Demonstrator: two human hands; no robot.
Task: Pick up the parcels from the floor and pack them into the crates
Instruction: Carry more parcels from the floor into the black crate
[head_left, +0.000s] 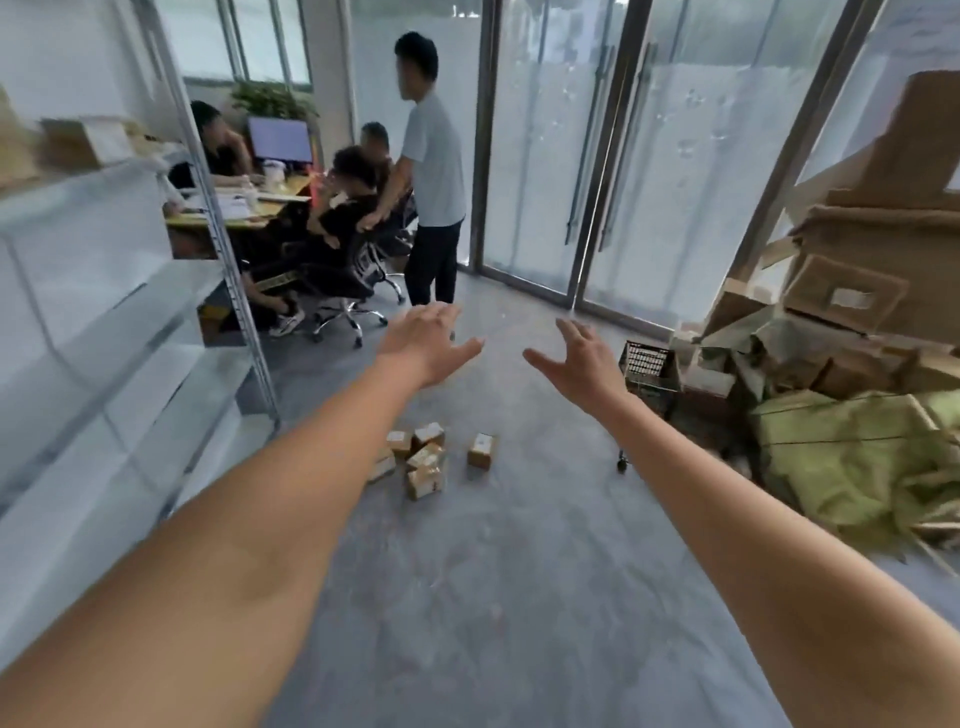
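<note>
Several small brown cardboard parcels (422, 460) with white labels lie in a loose cluster on the grey floor, and one more parcel (482, 451) stands a little to their right. Both my arms stretch forward above them. My left hand (426, 340) is open, palm down, fingers spread, holding nothing. My right hand (582, 358) is open too, thumb pointing left, empty. A dark wire crate (647, 364) on a wheeled frame stands at the right, just beyond my right hand.
Metal shelving (130, 322) runs along the left. A heap of flattened cardboard and green wrapping (857, 415) fills the right side. Several people sit at a desk (249, 205) at the back left, one stands by an office chair (353, 280). Glass doors (571, 156) close the far end.
</note>
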